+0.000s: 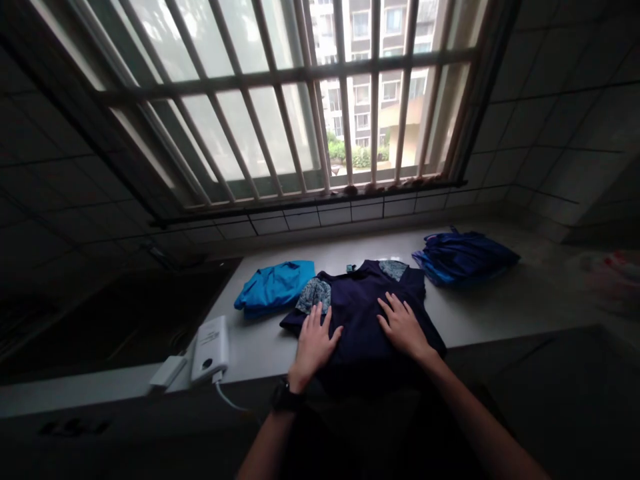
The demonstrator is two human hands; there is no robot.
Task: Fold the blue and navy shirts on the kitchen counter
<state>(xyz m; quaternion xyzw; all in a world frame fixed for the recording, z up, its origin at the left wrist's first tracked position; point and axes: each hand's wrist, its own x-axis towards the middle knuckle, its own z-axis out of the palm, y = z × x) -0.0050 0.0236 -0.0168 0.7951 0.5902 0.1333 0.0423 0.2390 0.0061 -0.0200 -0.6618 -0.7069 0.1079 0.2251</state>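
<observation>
Both my hands lie flat on a dark navy garment (365, 320) spread on the pale countertop (260, 353). My left hand (314, 345) rests on its left side, fingers spread, near a patch of teal patterned lining (314, 295) folded out at the top. My right hand (403, 327) presses on the right side, below a second teal patterned patch (393, 269). Neither hand grips anything. A bright blue folded shirt (274, 288) lies just left of the garment, and a pile of folded navy-blue clothes (465, 258) sits beyond it to the right. A black watch (286, 395) circles my left wrist.
A white power bank (210, 350) with a cable and a small white charger (167, 372) lie at the counter's left end. A dark recessed surface (120, 320) adjoins the counter on the left. A barred window (280, 93) and tiled wall rise behind.
</observation>
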